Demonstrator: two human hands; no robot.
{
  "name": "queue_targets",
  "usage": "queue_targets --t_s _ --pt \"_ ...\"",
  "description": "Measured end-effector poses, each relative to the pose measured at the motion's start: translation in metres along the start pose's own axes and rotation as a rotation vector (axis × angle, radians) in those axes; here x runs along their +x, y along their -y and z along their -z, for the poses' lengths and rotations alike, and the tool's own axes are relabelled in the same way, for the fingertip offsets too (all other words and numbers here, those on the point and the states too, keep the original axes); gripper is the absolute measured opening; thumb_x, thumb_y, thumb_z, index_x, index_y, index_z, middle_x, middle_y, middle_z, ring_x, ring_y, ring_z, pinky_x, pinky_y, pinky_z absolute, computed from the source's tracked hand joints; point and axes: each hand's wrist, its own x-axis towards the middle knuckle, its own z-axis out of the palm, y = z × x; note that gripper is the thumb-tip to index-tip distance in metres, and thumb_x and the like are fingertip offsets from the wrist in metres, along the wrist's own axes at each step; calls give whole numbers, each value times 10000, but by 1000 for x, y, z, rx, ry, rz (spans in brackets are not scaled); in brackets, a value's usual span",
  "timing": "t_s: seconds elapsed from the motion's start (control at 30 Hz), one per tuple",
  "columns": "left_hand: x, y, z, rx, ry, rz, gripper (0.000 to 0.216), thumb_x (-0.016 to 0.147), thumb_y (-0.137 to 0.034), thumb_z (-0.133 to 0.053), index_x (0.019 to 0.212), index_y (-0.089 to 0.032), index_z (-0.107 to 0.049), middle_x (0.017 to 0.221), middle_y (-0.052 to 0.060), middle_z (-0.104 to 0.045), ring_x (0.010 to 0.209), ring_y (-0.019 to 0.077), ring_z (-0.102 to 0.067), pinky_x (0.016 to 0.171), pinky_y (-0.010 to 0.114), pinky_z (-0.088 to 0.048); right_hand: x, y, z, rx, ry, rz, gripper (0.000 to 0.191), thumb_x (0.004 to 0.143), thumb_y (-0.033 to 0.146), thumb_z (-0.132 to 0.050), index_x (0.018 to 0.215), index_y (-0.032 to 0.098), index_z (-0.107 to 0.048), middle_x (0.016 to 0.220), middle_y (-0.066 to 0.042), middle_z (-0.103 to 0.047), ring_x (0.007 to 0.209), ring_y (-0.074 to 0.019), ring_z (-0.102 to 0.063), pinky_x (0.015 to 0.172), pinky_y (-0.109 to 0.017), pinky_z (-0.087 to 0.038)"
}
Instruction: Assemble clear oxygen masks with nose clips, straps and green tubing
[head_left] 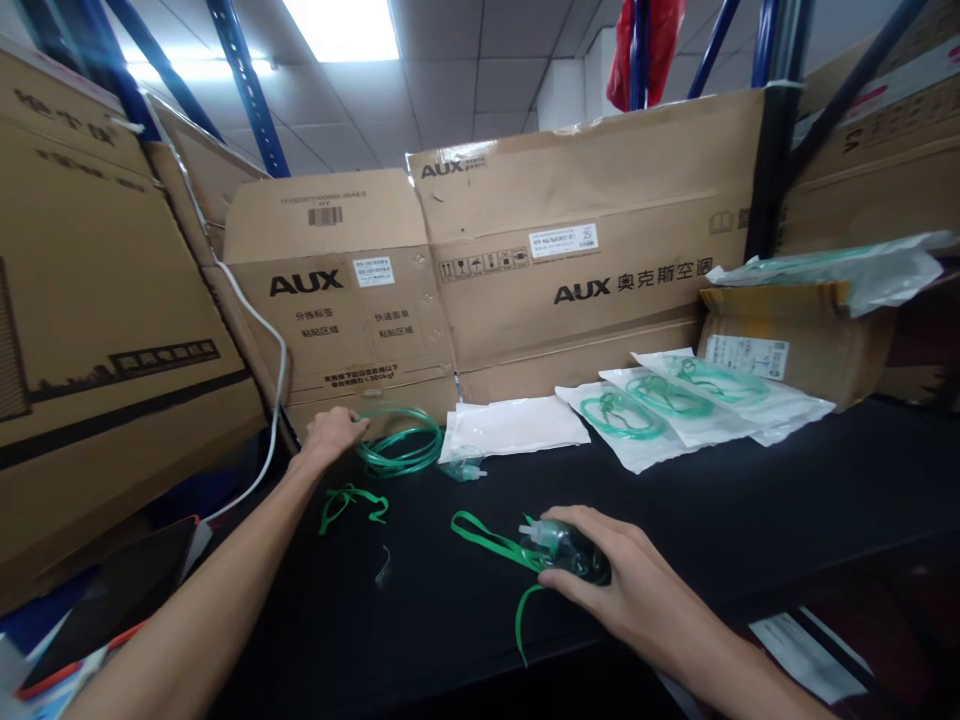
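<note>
My right hand [611, 585] lies over a clear green oxygen mask [564, 548] on the black table [750, 520], its fingers curled around the mask. A green elastic strap [487, 540] trails from the mask to the left. My left hand [330, 434] reaches to the back left and its closed fingers touch a coil of green tubing [401, 445]. A loose green strap [349, 500] lies just in front of that hand. A small clear connector [465, 468] sits beside the coil.
Sealed plastic pouches with green tubing [675, 400] are fanned out at the back right beside an empty white pouch [517, 425]. An open carton [795, 340] stands at the right. Large AUX cardboard boxes [570, 260] wall the back and left. A white cable [277, 390] hangs at left.
</note>
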Motion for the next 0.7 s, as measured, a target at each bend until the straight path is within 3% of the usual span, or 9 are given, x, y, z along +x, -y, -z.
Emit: queue_targets --t_s 0.33,0.43,0.57,0.7 --pt "-52 -36 69 -279 -438 -91 347 1002 -366 -654 1289 -173 -632 1284 95 -666 1109 271 -679 936 486 -573 0 -1 0 -9 -2 -7 333 894 302 -762 1211 294 -662 1208 -3 -722 1123 -246 -676 990 -405 -512" --pt "-69 -44 88 -399 -540 -153 345 1011 -388 -637 1271 -162 -640 1210 79 -695 1029 252 -704 897 461 -586 0 -2 0 -10 -3 -7 330 897 311 -758 1213 296 -662 1225 -5 -720 1140 -251 -672 1001 -409 -511" --pt "-88 -51 101 -569 -589 -191 328 1029 -412 -592 1217 -153 -661 1026 47 -721 821 185 -708 789 386 -596 0 -1 -2 -9 -10 -1 331 895 326 -754 1213 303 -665 1219 -6 -728 1139 -257 -679 1007 -419 -516" --pt "-121 -53 93 -700 -471 -282 386 988 -456 -553 1193 -162 -697 893 9 -700 652 120 -630 631 248 -547 1 -2 4 -13 -45 -1 304 893 343 -729 1189 300 -680 1195 -14 -748 1116 -269 -703 996 -420 -539"
